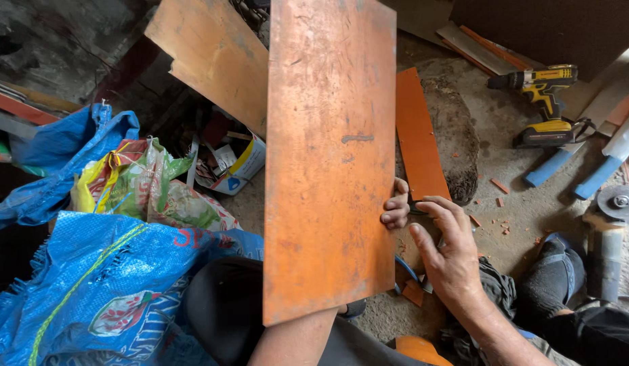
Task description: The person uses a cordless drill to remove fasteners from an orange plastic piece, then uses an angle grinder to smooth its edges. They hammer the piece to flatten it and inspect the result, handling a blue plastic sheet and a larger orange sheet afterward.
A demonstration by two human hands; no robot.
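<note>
A large orange board [328, 156], scratched and dusty, stands upright in front of me and fills the middle of the view. My left hand [395, 207] reaches from behind it, and its fingers curl around the board's right edge. Just to the right, my right hand [444, 254] hovers with its fingers apart, the fingertips close to my left fingers and a small dark object I cannot make out. It holds nothing that I can see. My left forearm [294, 339] comes up under the board's lower edge.
A narrow orange strip [419, 135] lies on the dirt floor right of the board, and another board [213, 54] leans behind. A yellow-and-black cordless drill [541, 102] and an angle grinder [616, 203] lie at right. Blue woven sacks [104, 285] crowd the left.
</note>
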